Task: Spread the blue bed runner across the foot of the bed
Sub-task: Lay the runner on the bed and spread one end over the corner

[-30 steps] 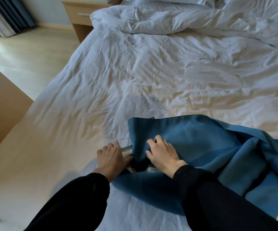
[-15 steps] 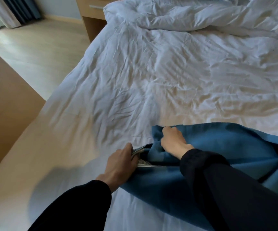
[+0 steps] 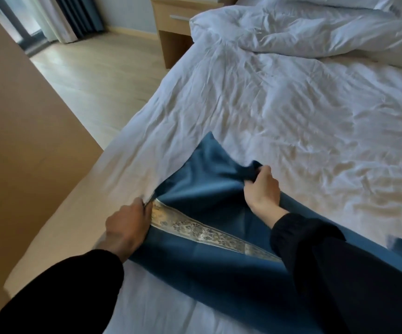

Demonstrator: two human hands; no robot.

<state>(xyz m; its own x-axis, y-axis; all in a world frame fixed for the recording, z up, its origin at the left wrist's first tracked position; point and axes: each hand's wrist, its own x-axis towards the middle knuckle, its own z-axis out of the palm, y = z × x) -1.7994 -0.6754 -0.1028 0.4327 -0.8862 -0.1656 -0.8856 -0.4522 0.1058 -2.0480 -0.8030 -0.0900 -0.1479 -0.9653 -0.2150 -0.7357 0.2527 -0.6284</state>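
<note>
The blue bed runner lies on the white sheet of the bed, stretching from the middle of the near edge off to the right under my right sleeve. A pale patterned band runs along it. My left hand pinches the runner's near end by the band, close to the bed's left edge. My right hand grips a bunched fold of the runner's far edge. One blue corner points up the bed between my hands.
A crumpled white duvet is heaped at the head of the bed. A wooden nightstand stands beside it. A tan wooden panel runs along the left, with light wood floor beyond and dark curtains at the back.
Both hands have pulled the runner's end left and apart, opening the bunched cloth flatter. The patterned band now shows, and the view has shifted right of the bed's left edge.
</note>
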